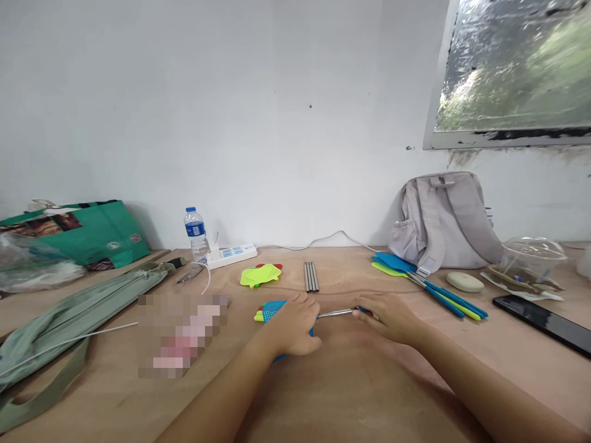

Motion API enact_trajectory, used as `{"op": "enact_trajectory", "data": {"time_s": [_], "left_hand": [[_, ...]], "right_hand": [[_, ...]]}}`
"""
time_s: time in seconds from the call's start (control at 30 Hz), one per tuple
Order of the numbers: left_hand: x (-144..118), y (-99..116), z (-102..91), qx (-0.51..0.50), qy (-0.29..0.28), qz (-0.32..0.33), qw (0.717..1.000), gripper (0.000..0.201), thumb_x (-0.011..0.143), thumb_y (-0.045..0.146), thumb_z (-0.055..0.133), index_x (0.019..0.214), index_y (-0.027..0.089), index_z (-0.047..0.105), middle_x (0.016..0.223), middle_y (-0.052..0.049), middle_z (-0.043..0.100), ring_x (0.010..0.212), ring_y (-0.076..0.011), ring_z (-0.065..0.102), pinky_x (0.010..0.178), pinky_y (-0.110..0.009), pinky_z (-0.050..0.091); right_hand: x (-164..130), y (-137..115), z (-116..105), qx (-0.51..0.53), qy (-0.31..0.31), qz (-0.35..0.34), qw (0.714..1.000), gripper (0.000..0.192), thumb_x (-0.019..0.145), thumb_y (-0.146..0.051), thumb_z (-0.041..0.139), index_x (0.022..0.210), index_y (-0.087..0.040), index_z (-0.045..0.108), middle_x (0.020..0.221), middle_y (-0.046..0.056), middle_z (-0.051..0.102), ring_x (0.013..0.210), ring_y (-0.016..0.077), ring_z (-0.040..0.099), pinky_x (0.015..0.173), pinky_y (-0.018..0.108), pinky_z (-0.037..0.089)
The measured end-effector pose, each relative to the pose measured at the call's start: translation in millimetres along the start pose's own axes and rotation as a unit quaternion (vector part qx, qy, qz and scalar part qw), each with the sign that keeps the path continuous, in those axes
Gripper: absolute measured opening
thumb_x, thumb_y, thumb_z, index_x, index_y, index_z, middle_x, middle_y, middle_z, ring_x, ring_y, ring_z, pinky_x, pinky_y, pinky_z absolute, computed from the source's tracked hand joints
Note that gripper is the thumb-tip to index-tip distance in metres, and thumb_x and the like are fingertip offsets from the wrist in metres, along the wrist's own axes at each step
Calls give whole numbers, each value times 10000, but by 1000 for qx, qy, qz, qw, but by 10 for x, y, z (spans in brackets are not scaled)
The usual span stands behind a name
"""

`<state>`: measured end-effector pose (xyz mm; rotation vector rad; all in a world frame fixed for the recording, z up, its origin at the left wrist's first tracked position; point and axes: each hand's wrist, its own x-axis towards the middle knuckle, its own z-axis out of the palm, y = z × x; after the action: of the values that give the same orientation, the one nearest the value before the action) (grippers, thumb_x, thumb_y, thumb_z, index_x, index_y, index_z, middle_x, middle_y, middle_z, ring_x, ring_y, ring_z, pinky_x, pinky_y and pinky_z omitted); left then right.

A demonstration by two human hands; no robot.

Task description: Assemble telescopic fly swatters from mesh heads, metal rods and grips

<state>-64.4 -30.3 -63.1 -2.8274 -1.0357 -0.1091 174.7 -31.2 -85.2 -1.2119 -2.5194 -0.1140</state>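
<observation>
My left hand (294, 325) lies over a blue perforated fly swatter head (273, 310), its thumb curled along the near edge. A thin metal rod (336, 313) runs from that head to the right. My right hand (386, 317) pinches the rod's right end at a dark blue handle, mostly hidden by the fingers. Green, red and yellow bits show beneath the head's left side. Beyond my hands, several grey metal tubes (311, 277) lie side by side. Yellow-green swatter heads (260, 275), with red underneath, lie to their left.
Blue and yellow fly swatters (455, 300) are piled at right, near a grey backpack (443, 221), white oval object (465, 282), black phone (545, 323) and plastic container (530, 258). Leftward are a water bottle (195, 231), power strip (233, 255), grey-green bag (92, 314) and green bag (101, 237).
</observation>
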Motion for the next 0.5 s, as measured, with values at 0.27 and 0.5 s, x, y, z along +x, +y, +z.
{"op": "enact_trajectory", "data": {"time_s": [0.27,0.5], "left_hand": [[17,97,-14,6,-8,-1,1000,203,678,310,511,788,166,421,869,-60,480,861,-212,412,783,-337,357],[42,90,44,45,4,1,999,228,675,315,530,807,154,435,886,-69,482,874,-216,400,817,-351,354]], "right_hand": [[-1,-55,-54,40,-13,-12,999,383,884,-403,282,921,-215,614,825,64,647,775,182,566,686,286,389],[10,-80,-19,14,-22,17,999,341,880,-402,312,902,-217,597,803,42,649,721,173,570,611,263,355]]}}
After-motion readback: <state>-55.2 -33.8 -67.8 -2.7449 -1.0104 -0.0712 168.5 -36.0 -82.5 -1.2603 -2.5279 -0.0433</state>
